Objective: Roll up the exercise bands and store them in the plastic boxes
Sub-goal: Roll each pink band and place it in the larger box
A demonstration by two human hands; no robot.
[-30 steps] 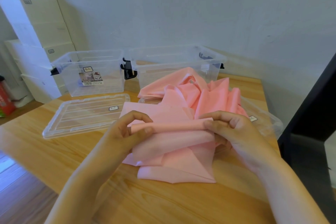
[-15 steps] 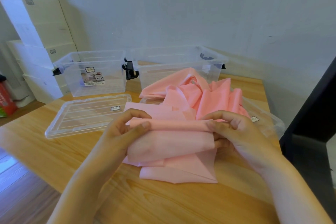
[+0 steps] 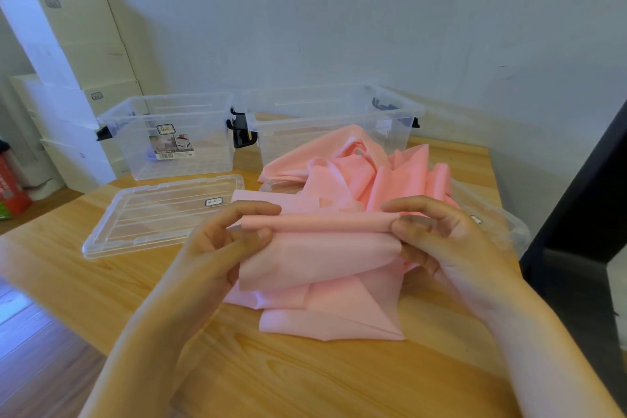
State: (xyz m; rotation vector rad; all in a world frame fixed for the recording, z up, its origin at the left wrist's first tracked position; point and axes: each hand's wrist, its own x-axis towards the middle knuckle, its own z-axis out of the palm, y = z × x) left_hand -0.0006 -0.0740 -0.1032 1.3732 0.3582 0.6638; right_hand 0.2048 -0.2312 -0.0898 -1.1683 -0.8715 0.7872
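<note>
The left hand (image 3: 217,248) and the right hand (image 3: 451,244) are left uncovered. Both forearms (image 3: 159,332) are bare up to the frame edge. The fingers (image 3: 417,205) are slender; nail detail is blurred.

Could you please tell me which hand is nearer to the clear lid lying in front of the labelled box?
Left. The left hand pinches the rolled edge of the pink exercise band right beside the lid; the right hand pinches the roll's other end, farther right.
</note>
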